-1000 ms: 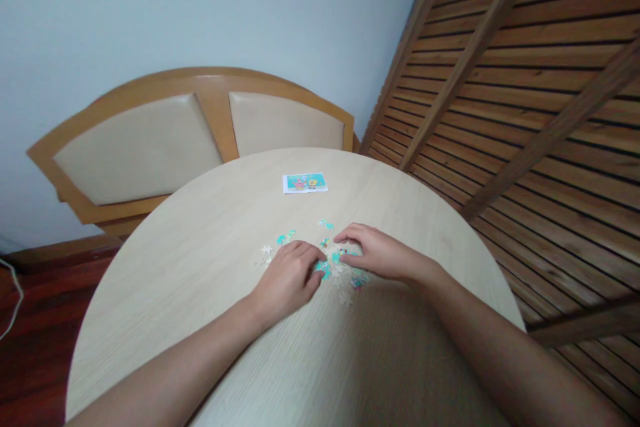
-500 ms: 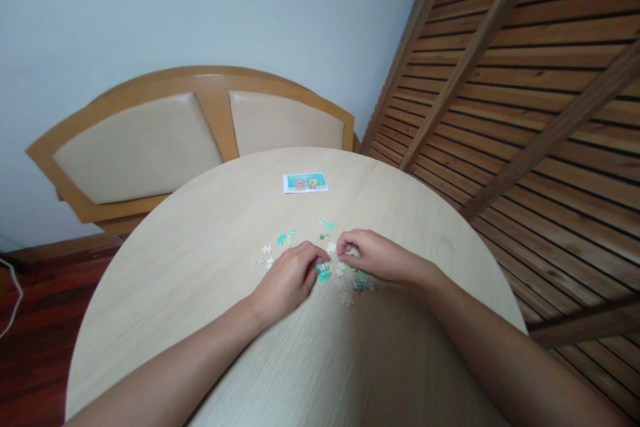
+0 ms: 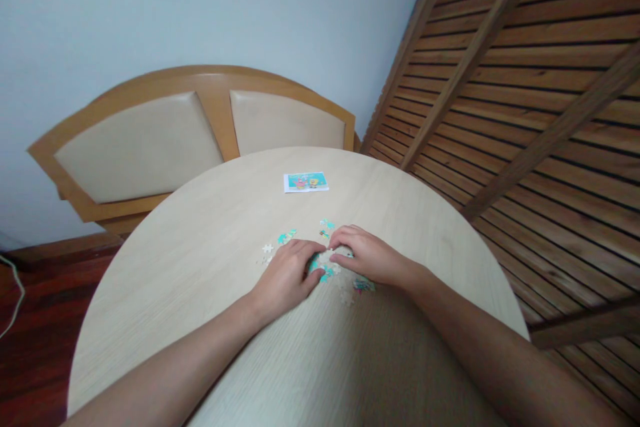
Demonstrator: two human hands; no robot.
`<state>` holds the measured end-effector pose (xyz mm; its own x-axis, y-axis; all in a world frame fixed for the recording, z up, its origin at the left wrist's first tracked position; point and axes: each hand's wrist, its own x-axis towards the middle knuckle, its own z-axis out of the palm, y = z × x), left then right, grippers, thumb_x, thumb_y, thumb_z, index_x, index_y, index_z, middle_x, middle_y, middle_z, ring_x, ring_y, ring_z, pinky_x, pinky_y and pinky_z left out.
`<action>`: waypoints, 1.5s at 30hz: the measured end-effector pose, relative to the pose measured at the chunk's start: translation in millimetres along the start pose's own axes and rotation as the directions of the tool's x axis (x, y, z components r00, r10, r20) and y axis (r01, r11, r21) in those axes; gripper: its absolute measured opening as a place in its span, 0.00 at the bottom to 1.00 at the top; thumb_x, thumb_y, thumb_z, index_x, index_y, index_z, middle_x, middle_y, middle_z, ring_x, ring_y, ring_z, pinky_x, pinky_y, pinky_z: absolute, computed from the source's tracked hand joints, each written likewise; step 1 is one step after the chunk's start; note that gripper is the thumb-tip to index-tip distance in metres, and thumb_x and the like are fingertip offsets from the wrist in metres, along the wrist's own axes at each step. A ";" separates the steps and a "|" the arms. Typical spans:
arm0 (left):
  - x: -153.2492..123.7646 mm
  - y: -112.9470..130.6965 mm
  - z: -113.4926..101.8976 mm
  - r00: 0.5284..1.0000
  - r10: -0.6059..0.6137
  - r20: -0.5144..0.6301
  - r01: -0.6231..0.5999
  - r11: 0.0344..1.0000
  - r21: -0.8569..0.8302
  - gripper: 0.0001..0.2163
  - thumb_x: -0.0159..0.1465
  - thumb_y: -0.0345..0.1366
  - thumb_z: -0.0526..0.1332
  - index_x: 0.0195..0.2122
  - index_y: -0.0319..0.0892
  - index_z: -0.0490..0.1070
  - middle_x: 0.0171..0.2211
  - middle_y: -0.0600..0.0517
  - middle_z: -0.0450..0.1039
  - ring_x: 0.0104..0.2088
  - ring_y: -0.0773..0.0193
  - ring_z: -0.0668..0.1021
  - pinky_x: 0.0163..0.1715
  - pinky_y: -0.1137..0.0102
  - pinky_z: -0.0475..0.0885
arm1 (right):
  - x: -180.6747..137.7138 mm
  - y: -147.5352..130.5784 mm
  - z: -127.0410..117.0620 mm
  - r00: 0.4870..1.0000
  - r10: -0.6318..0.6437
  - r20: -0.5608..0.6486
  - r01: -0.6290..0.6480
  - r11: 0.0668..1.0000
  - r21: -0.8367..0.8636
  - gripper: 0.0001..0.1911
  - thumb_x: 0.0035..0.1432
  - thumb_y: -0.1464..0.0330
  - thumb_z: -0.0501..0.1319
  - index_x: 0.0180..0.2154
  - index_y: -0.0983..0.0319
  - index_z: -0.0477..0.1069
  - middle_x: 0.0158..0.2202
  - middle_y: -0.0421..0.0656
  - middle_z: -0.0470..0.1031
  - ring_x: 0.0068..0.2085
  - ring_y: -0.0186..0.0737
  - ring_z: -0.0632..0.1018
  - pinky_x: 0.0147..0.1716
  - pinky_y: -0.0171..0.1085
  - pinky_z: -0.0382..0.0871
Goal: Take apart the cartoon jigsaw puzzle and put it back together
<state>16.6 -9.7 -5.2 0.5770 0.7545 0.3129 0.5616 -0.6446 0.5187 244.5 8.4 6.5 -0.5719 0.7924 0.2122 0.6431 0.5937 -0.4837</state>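
Note:
Small teal and white jigsaw pieces (image 3: 327, 269) lie scattered in the middle of a round pale wooden table (image 3: 210, 247). My left hand (image 3: 286, 277) rests on the pieces with fingers curled, fingertips pressing on them. My right hand (image 3: 367, 255) is just to the right, fingers bent and pinched over the same cluster, almost touching the left fingertips. What either hand grips under its fingers is hidden. A few loose pieces (image 3: 286, 237) sit beyond the left hand.
A small printed picture card (image 3: 305, 181) lies farther back on the table. A padded wooden bench back (image 3: 150, 140) stands behind the table. A slatted wooden wall (image 3: 525, 80) runs along the right. Dark red floor shows at the left.
Both hands have drawn closer together over the piece cluster; the right hand's fingers curled in from a flatter reach and shifted slightly left.

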 end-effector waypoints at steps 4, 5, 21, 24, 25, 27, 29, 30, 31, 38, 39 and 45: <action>0.7 -1.4 0.7 1.000 -0.021 -0.005 0.021 1.000 -0.002 0.12 0.66 0.30 0.65 0.51 0.43 0.73 0.46 0.47 0.79 0.49 0.51 0.77 0.53 0.55 0.71 | 3.6 -1.5 4.3 0.998 -0.055 0.030 0.054 0.998 0.006 0.04 0.66 0.66 0.64 0.40 0.60 0.74 0.42 0.45 0.79 0.48 0.46 0.76 0.51 0.44 0.68; 0.9 -1.6 0.5 1.000 -0.031 -0.004 0.031 1.000 -0.006 0.12 0.65 0.30 0.65 0.50 0.43 0.74 0.45 0.47 0.79 0.48 0.52 0.78 0.52 0.55 0.71 | 3.8 -2.3 4.7 0.997 -0.065 0.033 0.064 0.998 0.016 0.04 0.66 0.67 0.63 0.39 0.60 0.74 0.41 0.44 0.79 0.47 0.45 0.76 0.51 0.43 0.68; 1.8 2.0 -2.0 0.995 -0.086 -0.046 0.084 0.996 -0.043 0.09 0.65 0.34 0.64 0.46 0.43 0.75 0.42 0.47 0.79 0.44 0.54 0.79 0.47 0.59 0.73 | 2.0 -8.8 2.3 1.000 -0.009 -0.019 0.010 1.000 0.008 0.10 0.54 0.71 0.68 0.40 0.59 0.74 0.41 0.44 0.80 0.46 0.46 0.79 0.47 0.42 0.70; 3.3 4.1 -2.9 0.994 -0.094 -0.063 0.085 0.988 -0.130 0.07 0.67 0.34 0.61 0.45 0.43 0.75 0.41 0.48 0.80 0.44 0.56 0.79 0.47 0.61 0.72 | 2.6 -12.5 0.9 0.997 -0.017 -0.073 0.019 1.000 0.024 0.11 0.52 0.72 0.68 0.40 0.59 0.75 0.39 0.43 0.80 0.42 0.44 0.79 0.45 0.40 0.71; 4.0 4.3 -3.1 0.993 -0.103 -0.063 0.090 0.981 -0.172 0.07 0.67 0.33 0.60 0.44 0.43 0.75 0.41 0.48 0.80 0.43 0.57 0.79 0.46 0.63 0.72 | 2.7 -13.6 0.5 0.995 -0.014 -0.094 0.017 0.999 0.039 0.12 0.52 0.72 0.68 0.40 0.59 0.75 0.38 0.43 0.80 0.41 0.43 0.80 0.44 0.40 0.71; 5.4 4.4 -3.7 0.989 -0.137 -0.054 0.120 0.962 -0.245 0.06 0.67 0.32 0.59 0.43 0.43 0.75 0.39 0.50 0.80 0.39 0.60 0.80 0.42 0.66 0.73 | 2.7 -14.9 -0.1 0.993 0.003 -0.121 0.009 0.995 0.098 0.12 0.53 0.73 0.66 0.41 0.59 0.76 0.38 0.43 0.80 0.41 0.42 0.80 0.43 0.38 0.72; 6.2 4.7 -4.3 0.981 -0.187 -0.045 0.168 0.947 -0.273 0.06 0.67 0.33 0.59 0.41 0.42 0.75 0.35 0.51 0.80 0.35 0.62 0.79 0.37 0.68 0.72 | 2.6 -14.9 0.0 0.992 0.012 -0.127 0.013 0.981 0.193 0.10 0.55 0.73 0.65 0.41 0.59 0.77 0.39 0.42 0.81 0.40 0.40 0.80 0.43 0.37 0.72; 6.3 5.0 -4.6 0.977 -0.211 -0.038 0.193 0.943 -0.270 0.06 0.67 0.34 0.59 0.40 0.42 0.76 0.33 0.51 0.79 0.32 0.62 0.78 0.34 0.69 0.71 | 2.5 -14.6 0.3 0.993 0.013 -0.121 0.017 0.971 0.240 0.09 0.57 0.72 0.64 0.41 0.59 0.77 0.38 0.42 0.81 0.40 0.39 0.80 0.43 0.37 0.72; 6.0 5.4 -4.9 0.972 -0.232 -0.033 0.216 0.941 -0.262 0.06 0.66 0.34 0.59 0.39 0.42 0.76 0.32 0.51 0.79 0.31 0.62 0.77 0.33 0.69 0.71 | 2.3 -14.2 0.6 0.993 0.014 -0.113 0.018 0.959 0.283 0.08 0.58 0.71 0.64 0.41 0.59 0.77 0.38 0.42 0.81 0.39 0.39 0.80 0.43 0.37 0.72; 3.5 5.2 -9.0 0.981 -0.192 -0.040 0.186 0.974 -0.131 0.07 0.64 0.31 0.59 0.37 0.43 0.77 0.31 0.51 0.79 0.34 0.59 0.78 0.35 0.67 0.71 | -1.5 -7.4 -6.8 0.995 0.104 -0.001 -0.094 0.910 0.403 0.13 0.60 0.64 0.67 0.46 0.60 0.78 0.40 0.43 0.82 0.41 0.41 0.81 0.44 0.39 0.74; 3.6 4.2 -10.8 0.983 -0.182 -0.035 0.178 0.979 -0.098 0.07 0.65 0.31 0.59 0.37 0.44 0.77 0.32 0.51 0.79 0.34 0.59 0.78 0.36 0.66 0.71 | -3.1 -5.0 -10.6 0.993 0.117 0.012 -0.112 0.916 0.385 0.13 0.61 0.64 0.66 0.47 0.60 0.78 0.40 0.44 0.82 0.42 0.41 0.81 0.45 0.39 0.74; 2.0 -1.6 -27.2 0.989 -0.102 0.105 0.086 0.986 0.146 0.13 0.63 0.42 0.68 0.48 0.44 0.76 0.43 0.46 0.79 0.44 0.51 0.79 0.46 0.57 0.73 | -16.6 6.7 -36.1 0.974 0.149 0.172 -0.162 0.984 0.067 0.32 0.43 0.58 0.78 0.49 0.62 0.77 0.49 0.48 0.77 0.51 0.51 0.76 0.53 0.46 0.70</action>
<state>0.8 -3.8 16.2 0.5759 0.7989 0.1733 0.6895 -0.5886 0.4220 276.7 4.3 30.3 -0.5489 0.8358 -0.0117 0.6918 0.4464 -0.5676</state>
